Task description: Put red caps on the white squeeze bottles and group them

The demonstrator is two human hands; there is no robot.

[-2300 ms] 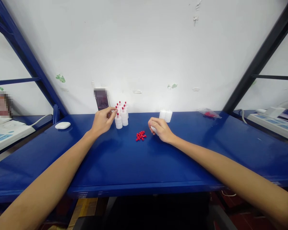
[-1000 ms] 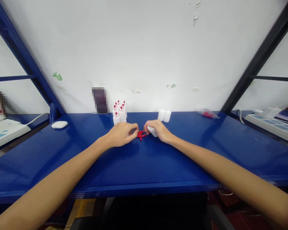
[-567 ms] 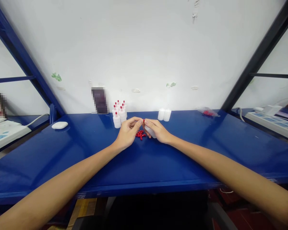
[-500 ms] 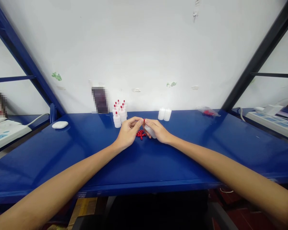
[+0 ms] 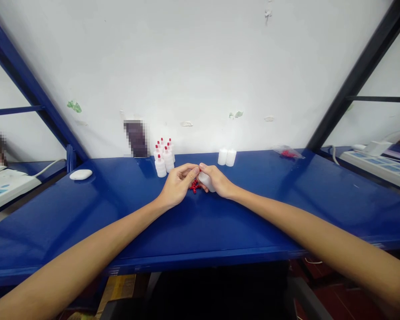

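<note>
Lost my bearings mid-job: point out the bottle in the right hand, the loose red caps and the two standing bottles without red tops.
Held bottle (image 5: 206,180): head view, exposed side of its body.
Loose red caps (image 5: 194,190): head view, front of the pile.
Two standing bottles (image 5: 231,158): head view, right one's body.

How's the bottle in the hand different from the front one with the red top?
The held bottle is tilted in the right hand; the front bottle stands upright on the table. The held bottle's top is mostly hidden; the front bottle's red top shows clearly. Both have white bodies.
</note>
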